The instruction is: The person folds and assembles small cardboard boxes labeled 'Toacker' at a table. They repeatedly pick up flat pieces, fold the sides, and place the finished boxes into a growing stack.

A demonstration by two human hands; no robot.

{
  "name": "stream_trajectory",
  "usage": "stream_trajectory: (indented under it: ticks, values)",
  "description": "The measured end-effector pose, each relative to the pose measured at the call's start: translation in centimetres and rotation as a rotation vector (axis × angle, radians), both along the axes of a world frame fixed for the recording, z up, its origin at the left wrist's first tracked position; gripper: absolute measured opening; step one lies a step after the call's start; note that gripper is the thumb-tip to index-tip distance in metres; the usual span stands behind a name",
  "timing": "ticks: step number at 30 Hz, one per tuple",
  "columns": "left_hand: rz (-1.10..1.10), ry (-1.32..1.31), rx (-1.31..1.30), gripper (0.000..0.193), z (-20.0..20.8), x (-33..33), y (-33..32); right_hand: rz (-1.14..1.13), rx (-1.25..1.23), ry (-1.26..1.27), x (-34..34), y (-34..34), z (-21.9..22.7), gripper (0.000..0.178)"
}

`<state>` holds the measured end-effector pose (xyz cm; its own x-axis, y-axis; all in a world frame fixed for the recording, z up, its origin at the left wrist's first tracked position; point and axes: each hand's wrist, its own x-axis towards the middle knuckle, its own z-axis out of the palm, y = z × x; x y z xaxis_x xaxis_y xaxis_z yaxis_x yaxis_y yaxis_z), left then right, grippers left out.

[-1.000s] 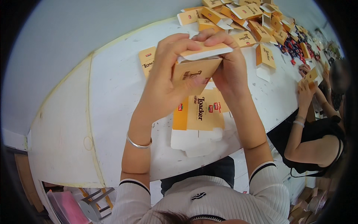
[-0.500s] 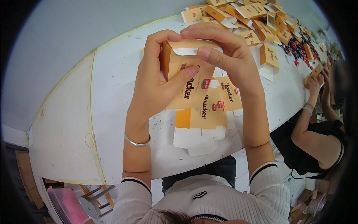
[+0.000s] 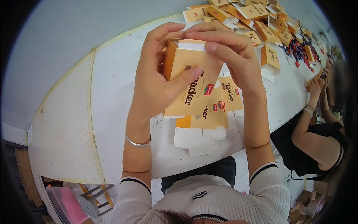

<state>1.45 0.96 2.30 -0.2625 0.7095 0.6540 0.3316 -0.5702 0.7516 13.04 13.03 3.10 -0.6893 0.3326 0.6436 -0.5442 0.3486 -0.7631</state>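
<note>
A tan and orange carton [image 3: 190, 95] is held up in front of me, between both hands, above the table. My left hand [image 3: 156, 74] wraps its left side, with the thumb pressed on the printed front face. My right hand [image 3: 235, 56] grips the upper right, its thumb at the top edge where a white flap shows. The fingers behind the carton are partly hidden. Under the carton, on the white table [image 3: 126, 93], lies a stack of flat, unfolded cartons [image 3: 201, 136] with white flaps toward me, partly covered by the held one.
Many formed cartons [image 3: 253, 11] are heaped at the far right, beside small dark wrapped pieces [image 3: 298, 52]. One carton [image 3: 269, 56] with a white flap stands apart. At the right, a co-worker's hands [image 3: 317, 82] hold a carton. A grey stool [image 3: 89, 203] is at lower left.
The carton's front face has turned more squarely toward me and its lower edge has dropped slightly. The top flap has moved inward under my right thumb. Both hands keep hold.
</note>
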Motion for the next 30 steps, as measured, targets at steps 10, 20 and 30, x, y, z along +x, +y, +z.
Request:
stream_trajectory:
  ticks: [10, 20, 30]
  values:
    - [-0.103, -0.278, -0.007, 0.038, -0.9, 0.2, 0.5, 0.064, -0.064, -0.056, -0.1, 0.5, -0.2, 0.023]
    - [-0.075, -0.400, 0.092, 0.036, 0.3, 0.1, 0.1, 0.017, -0.353, 0.311, -2.7, -3.0, -1.7, 0.023]
    - [-0.021, -0.421, 0.027, 0.029, -0.1, 0.5, 0.1, 0.047, -0.388, 0.360, -3.4, -2.1, -2.8, 0.013]
